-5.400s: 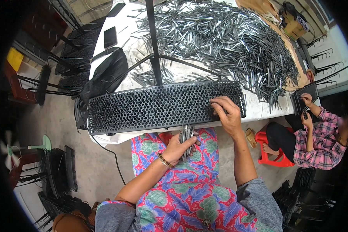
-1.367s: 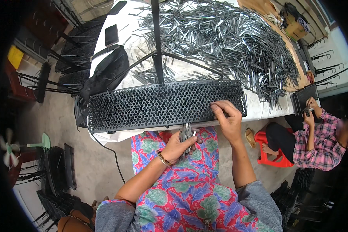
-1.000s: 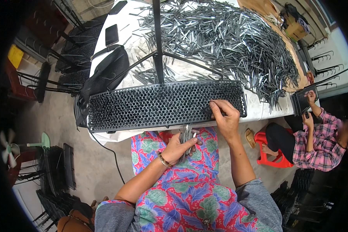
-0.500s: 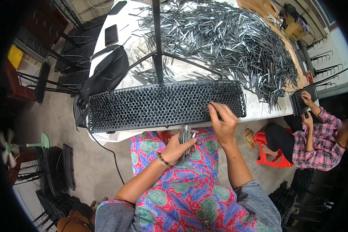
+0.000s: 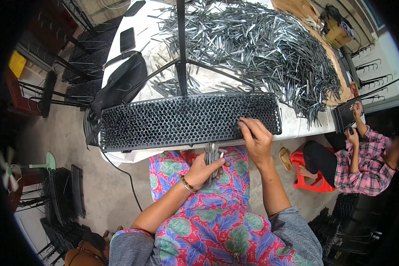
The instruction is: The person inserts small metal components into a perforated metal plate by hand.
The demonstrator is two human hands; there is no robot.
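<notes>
A long black panel [image 5: 164, 124] full of round holes lies along the table's near edge, with a black post [image 5: 181, 66] and slanting braces behind it. My left hand [image 5: 201, 171], a beaded bracelet at its wrist, is closed around a bundle of thin dark strips [image 5: 214, 156] just below the panel's front edge. Over the right part of the panel, my right hand [image 5: 259, 141] is closed in a pinch, its fingertips touching the holes. Whatever lies between those fingertips is too small to make out.
A wide heap of loose dark strips [image 5: 248, 48] covers the table behind the panel. To the left lie a phone [image 5: 127, 40] and a black mesh bag [image 5: 126, 82]. At right, another person in a plaid shirt [image 5: 361, 166] sits on a red stool [image 5: 312, 179], holding a similar panel.
My right fingertips remain at nearly the same spot on the panel, and my left hand keeps its bundle. The other person's upper hand has shifted slightly.
</notes>
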